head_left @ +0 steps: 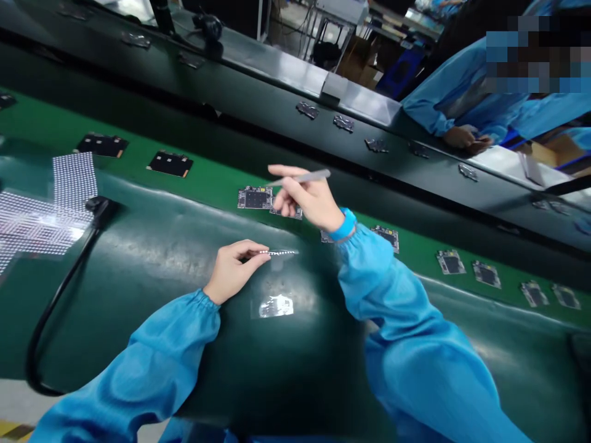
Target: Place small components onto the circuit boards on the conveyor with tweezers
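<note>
– What is held by the left hand [236,267]?

– A strip of white dots [281,252] is pinched between thumb and fingertips at the middle of the frame, just higher in view than a clear film [276,306] laid on the dark green mat [152,267].

– And by the right hand [314,200]?

– A thin grey tool [314,176] is gripped between thumb and fingers; as it is blurred, it can only be called probable tweezers. Its tip is pointed left, near the top edge of a circuit board [255,198]. A second board [290,214] is partly covered by the fingers.

– Is anything else shown?

– Two black boards [169,165] are set on the green belt [213,179] at upper left. Dotted sheets [76,178], at the left edge, are overlapped by a black cable [68,282]. At upper right, a co-worker's hands [456,136] are held close together.
</note>
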The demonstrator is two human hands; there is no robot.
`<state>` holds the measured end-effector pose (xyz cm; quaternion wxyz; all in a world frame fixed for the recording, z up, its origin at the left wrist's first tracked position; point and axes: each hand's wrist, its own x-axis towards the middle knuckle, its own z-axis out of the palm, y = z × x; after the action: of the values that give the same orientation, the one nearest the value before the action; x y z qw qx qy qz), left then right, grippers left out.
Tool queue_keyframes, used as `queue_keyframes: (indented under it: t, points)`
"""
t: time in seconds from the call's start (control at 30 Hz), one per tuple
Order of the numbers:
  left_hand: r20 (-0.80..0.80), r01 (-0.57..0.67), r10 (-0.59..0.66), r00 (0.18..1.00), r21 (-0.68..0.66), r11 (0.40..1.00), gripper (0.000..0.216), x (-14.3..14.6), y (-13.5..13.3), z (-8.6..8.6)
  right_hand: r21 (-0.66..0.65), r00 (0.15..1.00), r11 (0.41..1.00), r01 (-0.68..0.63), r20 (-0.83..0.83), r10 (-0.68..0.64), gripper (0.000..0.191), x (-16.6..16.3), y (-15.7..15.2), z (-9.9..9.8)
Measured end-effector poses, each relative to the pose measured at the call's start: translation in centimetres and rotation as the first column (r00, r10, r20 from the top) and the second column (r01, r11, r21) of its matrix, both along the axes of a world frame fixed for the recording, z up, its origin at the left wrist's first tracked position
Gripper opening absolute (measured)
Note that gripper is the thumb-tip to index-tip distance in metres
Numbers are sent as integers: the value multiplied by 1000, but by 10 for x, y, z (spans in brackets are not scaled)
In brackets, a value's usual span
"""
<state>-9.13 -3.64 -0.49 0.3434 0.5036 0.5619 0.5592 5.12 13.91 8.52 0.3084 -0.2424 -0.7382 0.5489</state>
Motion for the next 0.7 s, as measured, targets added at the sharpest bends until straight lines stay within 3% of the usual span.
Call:
queue_keyframes:
  t: [0.1, 0.23, 0.33, 0.47, 0.7]
  points:
    - [-4, 0, 0, 1000, -12, 1000, 13, 3, 0, -1, -154, 996, 986, 56, -54, -65, 51, 30, -36, -5]
    - [-14, 7, -7, 1000, -25, 1000, 12, 4, -1, -2, -323, 990, 945, 56, -102, -94, 37, 46, -64, -22]
    - [-17, 12, -13, 1000, -31, 999, 11, 4, -1, -2, -326, 991, 943, 72, -79, -103, 31, 51, -72, -30]
    - [-31, 17, -18, 999, -26, 1000, 10, 4, -1, -1, -218, 990, 969, 114, -51, -128, 25, 53, -77, -32]
    - [-70, 27, -28, 997, -16, 1000, 11, 4, -2, 2, -343, 984, 925, 164, -7, -177, 31, 48, -83, -30]
